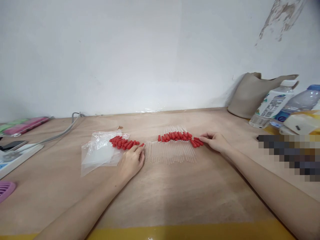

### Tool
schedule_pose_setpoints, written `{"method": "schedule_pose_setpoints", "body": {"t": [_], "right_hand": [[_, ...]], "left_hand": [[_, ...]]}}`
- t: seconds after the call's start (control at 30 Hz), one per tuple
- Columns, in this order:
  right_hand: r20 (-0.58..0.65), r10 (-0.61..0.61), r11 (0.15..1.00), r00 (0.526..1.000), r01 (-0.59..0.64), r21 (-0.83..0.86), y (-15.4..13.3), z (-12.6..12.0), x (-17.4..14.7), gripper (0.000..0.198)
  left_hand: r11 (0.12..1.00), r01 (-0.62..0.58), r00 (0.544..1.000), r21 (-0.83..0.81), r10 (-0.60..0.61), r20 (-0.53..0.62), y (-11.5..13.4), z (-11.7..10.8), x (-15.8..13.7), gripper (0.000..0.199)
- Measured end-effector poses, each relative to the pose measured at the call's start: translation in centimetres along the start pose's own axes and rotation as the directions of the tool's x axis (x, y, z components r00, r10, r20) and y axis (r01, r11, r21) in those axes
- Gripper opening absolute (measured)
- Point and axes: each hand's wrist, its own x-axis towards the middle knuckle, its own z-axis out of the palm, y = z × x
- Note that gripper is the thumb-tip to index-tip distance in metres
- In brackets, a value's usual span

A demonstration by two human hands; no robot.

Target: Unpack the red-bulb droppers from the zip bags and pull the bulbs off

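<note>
Clear thin glass dropper tubes (pixel 170 153) lie side by side in a row on the wooden table. Red rubber dropper bulbs (pixel 175 136) lie along the row's upper end, and more tube ends show beyond them. My left hand (pixel 131 159) is at the row's left end, its thumb and fingers pinched on one red bulb (pixel 141 145). Just left of it, a pile of red bulbs (pixel 122 143) lies partly over clear plastic bags (pixel 98 153). My right hand (pixel 214 140) has its fingertips closed at the outer end of a small red bulb cluster (pixel 196 142), right of the row.
At the left are a power strip (pixel 22 160) with a grey cable (pixel 60 134), a phone (pixel 13 146), a pink packet (pixel 30 126) and a purple object (pixel 7 190). On the right stand bottles (pixel 272 105) and a beige container (pixel 246 95). A wall rises behind the table.
</note>
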Motion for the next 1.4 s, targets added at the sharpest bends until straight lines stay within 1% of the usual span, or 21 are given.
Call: {"method": "schedule_pose_setpoints", "body": {"t": [0.2, 0.37, 0.43, 0.5, 0.57, 0.67, 0.73, 0.83, 0.9, 0.97, 1.03, 1.1, 1.17, 1.27, 1.33, 1.4], "right_hand": [[0.035, -0.035, 0.999, 0.999, 0.036, -0.029, -0.1, -0.1, -0.1, 0.030], [0.014, -0.062, 0.998, 0.998, 0.062, -0.032, 0.3, 0.2, 0.2, 0.031], [0.000, -0.065, 0.997, 0.998, 0.065, -0.041, 0.3, 0.3, 0.3, 0.032], [-0.018, -0.068, 0.996, 0.998, 0.067, -0.052, 0.4, 0.3, 0.4, 0.033], [-0.038, -0.067, 0.996, 0.997, 0.064, -0.069, 0.4, 0.4, 0.5, 0.034], [-0.103, -0.088, 0.990, 0.991, 0.076, -0.115, 0.5, 0.3, 0.6, 0.036], [-0.153, -0.108, 0.986, 0.982, 0.086, -0.146, 0.4, 0.3, 0.6, 0.038], [-0.183, -0.155, 0.962, 0.971, 0.106, -0.253, -0.5, 0.5, 0.1, 0.037], [-0.163, -0.233, 0.922, 0.959, 0.164, -0.351, -1.5, 0.9, -0.3, 0.035], [-0.155, -0.299, 0.888, 0.942, 0.215, -0.407, -2.6, 1.4, -0.6, 0.035], [-0.181, -0.314, 0.873, 0.932, 0.209, -0.441, -3.3, 2.1, -0.7, 0.036], [-0.219, -0.301, 0.865, 0.928, 0.169, -0.473, -3.7, 2.6, -0.7, 0.035], [-0.233, -0.292, 0.857, 0.928, 0.146, -0.495, -3.8, 3.0, -0.6, 0.033], [-0.229, -0.315, 0.851, 0.921, 0.168, -0.498, -3.5, 3.3, -0.4, 0.033], [-0.242, -0.347, 0.850, 0.906, 0.195, -0.489, -3.4, 3.4, -0.4, 0.034], [-0.296, -0.382, 0.855, 0.876, 0.214, -0.472, -3.3, 3.5, -0.5, 0.035]], "left_hand": [[0.994, 0.043, 0.999, -0.097, -0.043, -0.003, 0.3, -0.2, -0.4, 0.023], [0.986, 0.049, 0.997, -0.161, -0.057, -0.047, 0.0, -0.6, -0.6, 0.022], [0.979, 0.076, 0.996, -0.189, -0.085, -0.040, -0.1, -0.9, -0.6, 0.022], [0.963, 0.136, 0.990, -0.233, -0.139, 0.002, -0.2, -1.4, -0.5, 0.022], [0.925, 0.224, 0.974, -0.306, -0.209, 0.082, -0.3, -1.8, -0.5, 0.022], [0.815, 0.378, 0.925, -0.440, -0.305, 0.228, -0.2, -1.9, -0.5, 0.021], [0.754, 0.427, 0.903, -0.500, -0.328, 0.276, 0.0, -1.8, -0.5, 0.022], [0.731, 0.417, 0.909, -0.541, -0.320, 0.269, 0.1, -1.3, -0.5, 0.022], [0.726, 0.405, 0.914, -0.556, -0.309, 0.262, 0.1, -1.1, -0.6, 0.022], [0.728, 0.398, 0.917, -0.559, -0.299, 0.264, 0.1, -1.0, -0.6, 0.023], [0.729, 0.406, 0.914, -0.551, -0.305, 0.269, 0.0, -0.9, -0.6, 0.023], [0.731, 0.414, 0.910, -0.543, -0.321, 0.261, -0.1, -0.9, -0.6, 0.023], [0.742, 0.400, 0.916, -0.538, -0.335, 0.220, 0.0, -1.0, -0.6, 0.023], [0.788, 0.335, 0.938, -0.517, -0.331, 0.103, 0.1, -1.0, -0.5, 0.021], [0.822, 0.277, 0.952, -0.498, -0.305, 0.027, 0.3, -0.9, -0.5, 0.020], [0.853, 0.216, 0.965, -0.475, -0.262, -0.033, 0.4, -0.9, -0.5, 0.018]]}}
